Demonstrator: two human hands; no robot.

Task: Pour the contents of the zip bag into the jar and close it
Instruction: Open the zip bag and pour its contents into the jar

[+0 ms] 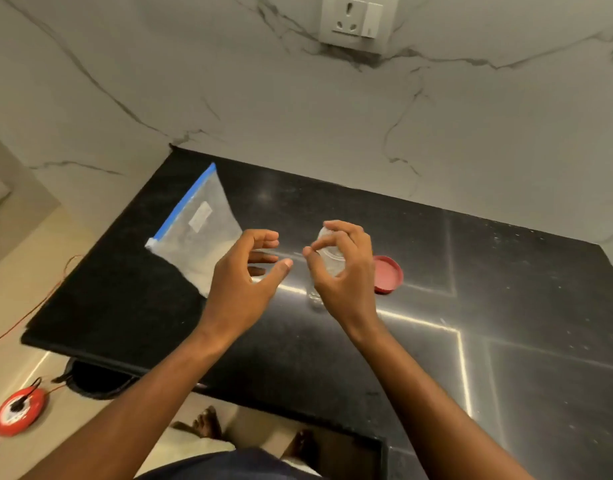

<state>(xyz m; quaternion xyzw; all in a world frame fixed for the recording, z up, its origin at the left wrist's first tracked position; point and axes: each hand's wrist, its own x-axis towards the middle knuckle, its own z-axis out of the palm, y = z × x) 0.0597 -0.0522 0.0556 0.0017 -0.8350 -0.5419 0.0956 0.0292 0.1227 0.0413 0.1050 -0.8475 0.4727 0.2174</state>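
A clear zip bag (pixel 197 230) with a blue seal strip and pale grainy contents lies flat on the black counter (pixel 332 341), at the left. A small clear jar (pixel 327 251) stands near the middle without its lid. My right hand (pixel 346 271) curls over and around the jar, hiding most of it; whether the fingers grip it is unclear. The red lid (pixel 388 273) lies flat on the counter just right of the jar. My left hand (pixel 246 271) hovers between bag and jar with fingers apart, holding nothing, its back covering the bag's lower right corner.
A marble wall with a socket (pixel 357 19) rises behind the counter. The counter's left edge drops to a tiled floor with a red extension reel (pixel 19 410), a thin red wire (pixel 38 306) and a dark round bin (pixel 97 379).
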